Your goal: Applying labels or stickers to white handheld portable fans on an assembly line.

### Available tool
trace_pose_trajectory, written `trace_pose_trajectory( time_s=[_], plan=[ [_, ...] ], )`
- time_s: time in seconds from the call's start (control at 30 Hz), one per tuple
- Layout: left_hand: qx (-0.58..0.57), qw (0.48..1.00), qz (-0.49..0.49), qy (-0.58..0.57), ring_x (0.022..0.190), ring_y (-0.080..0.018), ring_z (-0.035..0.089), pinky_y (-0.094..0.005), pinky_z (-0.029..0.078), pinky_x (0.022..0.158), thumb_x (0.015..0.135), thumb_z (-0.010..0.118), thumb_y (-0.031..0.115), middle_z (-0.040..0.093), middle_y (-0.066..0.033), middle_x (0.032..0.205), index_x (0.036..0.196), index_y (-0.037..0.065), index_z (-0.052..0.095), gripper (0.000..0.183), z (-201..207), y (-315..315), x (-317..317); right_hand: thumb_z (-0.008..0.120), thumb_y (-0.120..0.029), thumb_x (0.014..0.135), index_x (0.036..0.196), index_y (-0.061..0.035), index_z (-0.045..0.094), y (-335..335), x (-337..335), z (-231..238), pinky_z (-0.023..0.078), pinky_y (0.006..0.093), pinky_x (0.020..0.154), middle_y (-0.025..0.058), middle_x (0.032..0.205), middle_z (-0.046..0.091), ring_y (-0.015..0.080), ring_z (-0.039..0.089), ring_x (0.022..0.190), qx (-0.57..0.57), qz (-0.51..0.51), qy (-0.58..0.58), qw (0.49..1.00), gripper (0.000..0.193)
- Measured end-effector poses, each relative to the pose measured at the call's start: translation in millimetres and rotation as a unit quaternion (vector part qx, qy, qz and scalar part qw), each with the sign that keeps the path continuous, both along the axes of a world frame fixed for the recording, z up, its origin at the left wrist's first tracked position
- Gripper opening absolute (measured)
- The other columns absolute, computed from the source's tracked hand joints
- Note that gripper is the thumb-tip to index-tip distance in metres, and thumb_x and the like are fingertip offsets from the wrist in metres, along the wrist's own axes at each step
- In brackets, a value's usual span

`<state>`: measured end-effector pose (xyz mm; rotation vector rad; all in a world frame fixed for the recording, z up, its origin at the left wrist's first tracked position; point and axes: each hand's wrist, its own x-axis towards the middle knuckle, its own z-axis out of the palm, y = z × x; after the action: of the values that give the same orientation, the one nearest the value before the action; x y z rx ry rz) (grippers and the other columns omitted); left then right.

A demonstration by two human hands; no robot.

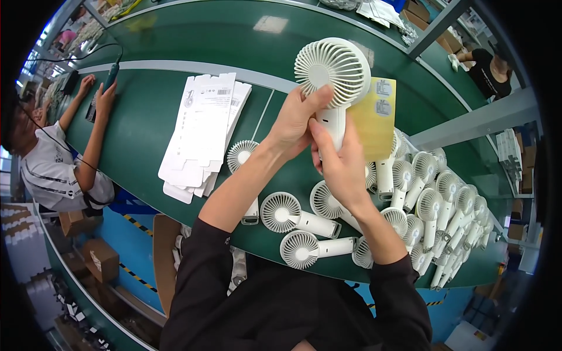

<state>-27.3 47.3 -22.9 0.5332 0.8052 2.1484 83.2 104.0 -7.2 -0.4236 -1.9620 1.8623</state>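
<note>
Both of my hands are closed on one white handheld fan [332, 70], raised above the green table with its round grille upward. My left hand [295, 117] grips it where the grille meets the handle, thumb on the grille's lower edge. Lower down, my right hand [341, 158] wraps the handle, its thumb along the front. Just behind the fan is a yellow sheet [377, 126] bearing round-printed pale stickers. Beneath my forearms several more white fans lie on the table, among them one fan [298, 216] and another below it [301, 250].
A stack of flat white printed cartons [199, 128] lies left of my arms. Many white fans [448, 210] crowd the right side of the green table [140, 111]. At the left a co-worker [64, 158] holds a tool; another person [490, 73] stands far right. A metal post [474, 120] crosses at right.
</note>
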Motion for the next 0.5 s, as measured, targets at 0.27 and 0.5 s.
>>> trace_pose_trajectory(
  time_s=[0.27,0.5],
  plan=[
    [-0.017,0.999,-0.016,-0.029,0.055,-0.0112,0.062,-0.0247,0.045,0.035,0.097,0.061,0.047,0.067,-0.0062,0.087,0.112,0.000,0.059,0.049,1.8,-3.0,-15.1,0.058,-0.021,0.101,0.114,-0.0004,0.044,-2.1,-0.1,0.9,0.043,0.0217,0.044,0.0044,0.079,0.057,0.0069,0.055,0.057,-0.017,-0.002,0.006,1.000,0.028],
    [-0.034,0.997,0.043,0.047,0.056,-0.0150,0.064,-0.0289,0.052,0.035,0.085,0.078,0.020,0.065,-0.0077,0.086,0.115,-0.003,0.054,0.044,-11.5,3.2,-5.6,0.054,-0.025,0.103,0.121,-0.0029,0.043,-1.6,3.2,-0.9,0.045,0.0230,0.045,0.0053,0.083,0.057,0.0096,0.056,0.058,0.006,-0.026,-0.015,1.000,0.031]
  ],
)
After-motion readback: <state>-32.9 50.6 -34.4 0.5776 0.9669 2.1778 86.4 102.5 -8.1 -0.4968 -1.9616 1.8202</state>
